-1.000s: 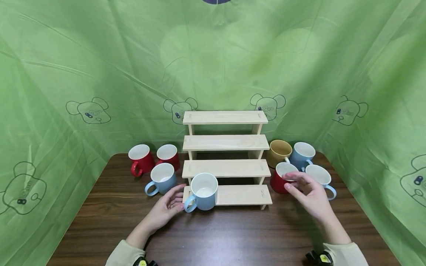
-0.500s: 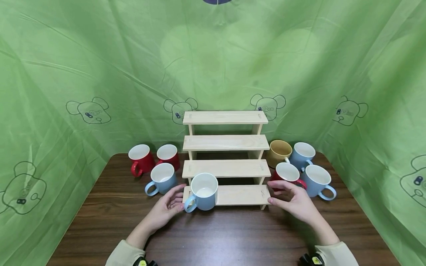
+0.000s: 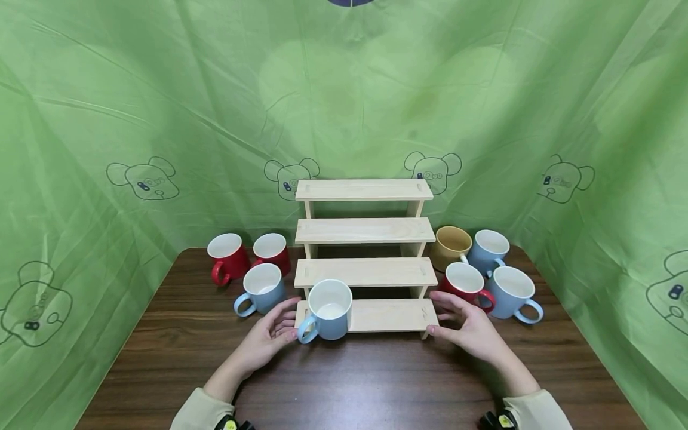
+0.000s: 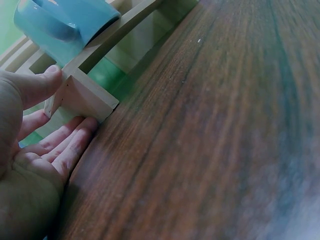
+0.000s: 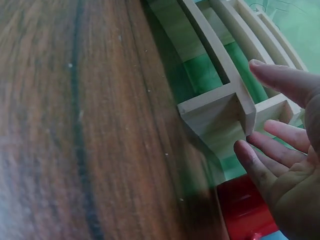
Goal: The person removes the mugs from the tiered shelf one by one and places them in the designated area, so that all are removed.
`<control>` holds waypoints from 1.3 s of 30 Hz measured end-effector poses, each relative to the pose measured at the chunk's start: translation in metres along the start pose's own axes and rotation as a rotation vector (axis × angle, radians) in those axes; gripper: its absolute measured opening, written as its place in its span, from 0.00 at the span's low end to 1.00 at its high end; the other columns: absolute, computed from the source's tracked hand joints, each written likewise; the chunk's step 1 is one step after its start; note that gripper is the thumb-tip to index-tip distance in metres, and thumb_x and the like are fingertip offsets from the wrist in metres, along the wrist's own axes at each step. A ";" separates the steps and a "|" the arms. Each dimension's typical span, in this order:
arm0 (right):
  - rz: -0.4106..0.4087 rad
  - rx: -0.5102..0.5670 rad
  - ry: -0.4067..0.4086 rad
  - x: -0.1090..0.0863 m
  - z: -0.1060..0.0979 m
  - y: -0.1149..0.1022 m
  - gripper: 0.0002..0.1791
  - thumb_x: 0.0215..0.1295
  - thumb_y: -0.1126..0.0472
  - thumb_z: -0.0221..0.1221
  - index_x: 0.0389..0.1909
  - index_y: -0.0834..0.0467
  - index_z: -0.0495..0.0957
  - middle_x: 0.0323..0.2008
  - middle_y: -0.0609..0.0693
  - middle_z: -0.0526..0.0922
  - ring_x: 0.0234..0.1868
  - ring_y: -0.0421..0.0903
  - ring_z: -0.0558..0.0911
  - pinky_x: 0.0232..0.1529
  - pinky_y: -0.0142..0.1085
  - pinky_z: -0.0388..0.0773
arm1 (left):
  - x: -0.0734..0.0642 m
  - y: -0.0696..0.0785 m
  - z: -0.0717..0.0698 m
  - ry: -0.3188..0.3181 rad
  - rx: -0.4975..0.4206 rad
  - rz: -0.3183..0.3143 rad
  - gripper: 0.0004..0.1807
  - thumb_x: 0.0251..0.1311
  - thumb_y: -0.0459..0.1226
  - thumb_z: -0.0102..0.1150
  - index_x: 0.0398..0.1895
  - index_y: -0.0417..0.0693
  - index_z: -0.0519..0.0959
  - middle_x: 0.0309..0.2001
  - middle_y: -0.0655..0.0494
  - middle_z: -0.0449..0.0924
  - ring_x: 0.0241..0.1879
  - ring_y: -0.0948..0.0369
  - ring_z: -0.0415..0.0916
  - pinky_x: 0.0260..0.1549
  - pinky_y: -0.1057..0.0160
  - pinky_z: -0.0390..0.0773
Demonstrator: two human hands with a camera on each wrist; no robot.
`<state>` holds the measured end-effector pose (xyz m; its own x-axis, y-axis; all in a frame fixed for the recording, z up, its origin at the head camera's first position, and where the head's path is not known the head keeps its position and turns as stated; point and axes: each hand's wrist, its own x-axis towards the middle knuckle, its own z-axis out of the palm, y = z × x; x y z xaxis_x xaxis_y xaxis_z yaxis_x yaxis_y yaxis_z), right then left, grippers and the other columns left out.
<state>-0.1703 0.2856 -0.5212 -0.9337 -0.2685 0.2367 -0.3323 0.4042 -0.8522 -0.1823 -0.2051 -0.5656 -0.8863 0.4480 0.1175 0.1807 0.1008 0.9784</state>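
A four-tier wooden rack (image 3: 365, 272) stands mid-table. On the left end of its lowest tier sits a light-blue mug (image 3: 332, 319), handle pointing front left. My left hand (image 3: 266, 337) pinches that tier's left end between thumb and forefinger, with the other fingers (image 4: 72, 145) extended beside the leg. At the tier's right end is my right hand (image 3: 473, 334), thumb by the front corner and fingers lightly bent. In the right wrist view its fingertips (image 5: 245, 150) lie close to the board's end, and a firm grip is not visible. The right hand partly covers a red mug (image 3: 464, 280).
Left of the rack stand two red mugs (image 3: 230, 263) and a blue mug (image 3: 273, 295). A yellow mug (image 3: 448, 254) and two blue mugs (image 3: 507, 301) stand at the right. Green cloth (image 3: 349, 107) hangs behind and along both sides of the brown table (image 3: 344, 382).
My right hand has let go of the red mug at the right and moved left to the rack's lowest right corner. The left hand and the mug on the rack have stayed put.
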 end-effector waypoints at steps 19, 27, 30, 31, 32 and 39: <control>-0.025 0.077 -0.029 -0.003 0.001 0.024 0.39 0.62 0.69 0.78 0.73 0.68 0.74 0.64 0.67 0.83 0.56 0.41 0.88 0.54 0.35 0.87 | -0.001 0.002 0.001 0.010 0.013 -0.012 0.39 0.76 0.31 0.66 0.84 0.38 0.61 0.65 0.34 0.78 0.60 0.55 0.82 0.60 0.68 0.82; 0.022 0.203 -0.077 -0.005 0.003 0.028 0.40 0.66 0.73 0.73 0.77 0.72 0.67 0.66 0.73 0.79 0.61 0.36 0.85 0.55 0.34 0.87 | -0.001 0.002 0.000 0.011 0.019 -0.017 0.39 0.76 0.32 0.66 0.84 0.40 0.61 0.65 0.34 0.78 0.60 0.54 0.82 0.60 0.68 0.82; 0.033 0.223 -0.086 -0.006 0.003 0.030 0.41 0.68 0.74 0.72 0.78 0.72 0.65 0.67 0.74 0.78 0.60 0.37 0.86 0.55 0.33 0.86 | -0.001 0.002 0.000 0.005 0.012 -0.012 0.39 0.76 0.32 0.66 0.84 0.39 0.61 0.65 0.33 0.78 0.60 0.54 0.82 0.60 0.68 0.82; 0.037 0.230 -0.089 -0.006 0.004 0.030 0.41 0.68 0.74 0.71 0.79 0.72 0.65 0.67 0.74 0.78 0.59 0.38 0.86 0.55 0.33 0.86 | -0.001 0.002 0.000 0.003 0.012 -0.012 0.39 0.76 0.32 0.66 0.84 0.39 0.60 0.65 0.33 0.77 0.61 0.53 0.82 0.60 0.68 0.82; 0.040 0.238 -0.092 -0.006 0.004 0.030 0.41 0.68 0.74 0.71 0.79 0.72 0.65 0.68 0.75 0.77 0.59 0.38 0.86 0.56 0.33 0.86 | -0.001 0.002 0.000 0.002 0.012 -0.013 0.39 0.76 0.32 0.66 0.84 0.38 0.60 0.65 0.33 0.77 0.61 0.52 0.82 0.60 0.68 0.82; 0.041 0.294 -0.118 -0.007 0.005 0.033 0.41 0.69 0.76 0.69 0.79 0.74 0.62 0.69 0.79 0.73 0.60 0.40 0.86 0.56 0.34 0.87 | -0.001 0.018 -0.004 -0.022 0.056 -0.081 0.39 0.76 0.33 0.67 0.85 0.39 0.60 0.66 0.33 0.78 0.60 0.48 0.81 0.57 0.68 0.83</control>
<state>-0.1742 0.2968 -0.5534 -0.9179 -0.3636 0.1588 -0.2264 0.1512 -0.9622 -0.1794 -0.2071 -0.5475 -0.8894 0.4559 0.0339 0.1330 0.1871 0.9733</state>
